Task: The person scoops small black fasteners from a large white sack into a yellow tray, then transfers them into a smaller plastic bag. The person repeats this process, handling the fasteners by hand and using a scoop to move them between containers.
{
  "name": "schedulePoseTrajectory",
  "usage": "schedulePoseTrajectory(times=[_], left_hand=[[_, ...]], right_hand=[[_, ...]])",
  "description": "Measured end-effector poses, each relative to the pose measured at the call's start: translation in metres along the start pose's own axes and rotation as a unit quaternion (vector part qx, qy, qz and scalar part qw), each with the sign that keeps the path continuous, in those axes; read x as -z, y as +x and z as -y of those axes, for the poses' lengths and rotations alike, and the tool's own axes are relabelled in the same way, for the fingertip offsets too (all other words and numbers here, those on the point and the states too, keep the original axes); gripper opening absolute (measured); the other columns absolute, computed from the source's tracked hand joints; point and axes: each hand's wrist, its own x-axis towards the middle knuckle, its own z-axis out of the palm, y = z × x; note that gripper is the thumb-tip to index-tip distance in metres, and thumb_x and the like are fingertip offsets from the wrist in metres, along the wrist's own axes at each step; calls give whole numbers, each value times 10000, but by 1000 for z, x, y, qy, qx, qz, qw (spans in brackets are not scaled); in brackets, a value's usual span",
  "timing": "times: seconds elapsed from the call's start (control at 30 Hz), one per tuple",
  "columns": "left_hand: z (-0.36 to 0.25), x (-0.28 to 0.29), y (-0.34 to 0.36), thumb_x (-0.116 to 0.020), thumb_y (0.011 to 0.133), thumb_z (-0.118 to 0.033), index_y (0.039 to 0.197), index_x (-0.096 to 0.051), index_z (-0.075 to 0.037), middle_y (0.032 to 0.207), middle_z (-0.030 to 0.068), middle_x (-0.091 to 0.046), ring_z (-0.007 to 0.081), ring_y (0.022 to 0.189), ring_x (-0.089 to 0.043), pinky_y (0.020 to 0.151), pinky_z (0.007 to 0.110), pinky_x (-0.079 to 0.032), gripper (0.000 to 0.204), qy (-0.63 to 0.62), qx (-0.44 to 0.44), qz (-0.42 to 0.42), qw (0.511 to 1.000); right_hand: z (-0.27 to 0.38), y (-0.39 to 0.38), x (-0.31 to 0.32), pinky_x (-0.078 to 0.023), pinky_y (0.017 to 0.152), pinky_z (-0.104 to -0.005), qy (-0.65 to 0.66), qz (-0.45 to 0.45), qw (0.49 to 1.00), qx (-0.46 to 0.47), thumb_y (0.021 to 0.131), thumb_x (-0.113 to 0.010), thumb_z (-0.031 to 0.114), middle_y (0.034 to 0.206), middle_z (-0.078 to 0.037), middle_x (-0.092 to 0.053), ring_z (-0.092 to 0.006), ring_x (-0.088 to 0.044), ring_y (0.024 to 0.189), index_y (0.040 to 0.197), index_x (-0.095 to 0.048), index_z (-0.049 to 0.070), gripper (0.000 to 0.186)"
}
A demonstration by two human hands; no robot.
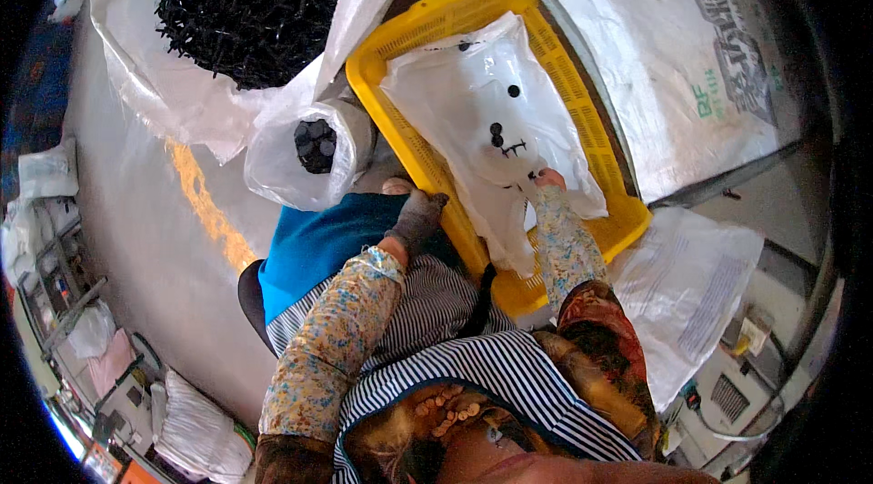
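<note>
A yellow plastic basket [406, 8] stands before me, lined with a white plastic sheet [455, 84]. On the sheet lie several small black round pieces [514, 91] and a thin black branched piece [515, 149]. My right hand [549, 178] is inside the basket over the sheet, fingers pinched together beside a small dark piece; what they grip is too small to make out. My left hand [418, 218], in a grey glove, is curled at the basket's near left rim. Whatever may be in its fingers is hidden.
Left of the basket, a white bag [264, 161] holds black round pieces [316, 146]. Behind it, a big heap of black branched pieces [259, 2] fills a white sack [123, 47]. A printed white sack [659, 84] lies to the right, a clear plastic bag [682, 288] nearer me.
</note>
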Motion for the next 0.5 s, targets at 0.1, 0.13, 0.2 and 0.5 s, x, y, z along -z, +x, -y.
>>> schedulePoseTrajectory(times=[0.1,0.13,0.2,0.5], left_hand=[[13,-2,0,-622,892,-253,1118,-539,88,1002,238,-650,357,944,-635,806,408,-509,418,-89,15,11,996],[32,-10,7,-619,894,-247,1136,-529,89,1023,242,-646,361,968,-631,822,410,-506,424,-126,6,33,991],[28,-6,4,-618,895,-248,1161,-516,84,1044,246,-642,365,995,-624,832,409,-504,437,-131,35,8,991],[-12,3,-11,-595,915,-264,1118,-555,69,1002,229,-660,369,956,-632,799,407,-513,393,-81,60,49,994]], right_hand=[[24,-1,-1,-502,741,-403,-9,-3,999,-36,802,-666,276,930,-134,-673,-273,-647,827,1010,-667,56,303],[11,-5,-5,-501,741,-406,-3,-13,998,-64,802,-669,277,936,-135,-673,-274,-646,828,1016,-667,54,308],[35,-8,4,-501,742,-411,-5,-33,997,-67,803,-675,277,948,-136,-671,-276,-645,828,1027,-667,52,318],[-52,-36,6,-478,572,-370,187,-395,885,162,849,-677,237,876,-81,-672,-206,-602,626,1057,-656,52,279]])
